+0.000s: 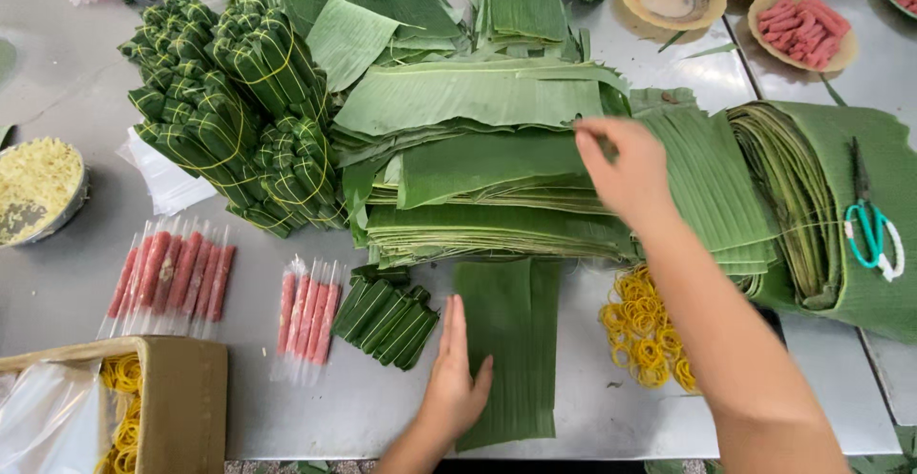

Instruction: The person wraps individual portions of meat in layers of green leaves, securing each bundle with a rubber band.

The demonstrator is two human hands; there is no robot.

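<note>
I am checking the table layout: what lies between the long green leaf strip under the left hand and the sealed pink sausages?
In the head view, a small bundle of green leaf-wrapped rolls lies between the leaf strip under the left hand and the packed pink sausages.

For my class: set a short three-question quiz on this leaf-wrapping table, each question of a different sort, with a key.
1. True or false: the left hand lies flat on the leaf strip at the table's near edge.
2. What does the right hand reach onto? A) the stack of banana leaves B) the scissors C) the cardboard box
3. Fill in: the loose pile of yellow ____ lies just right of the leaf strip.

Key: 1 true; 2 A; 3 rubber bands.
</note>
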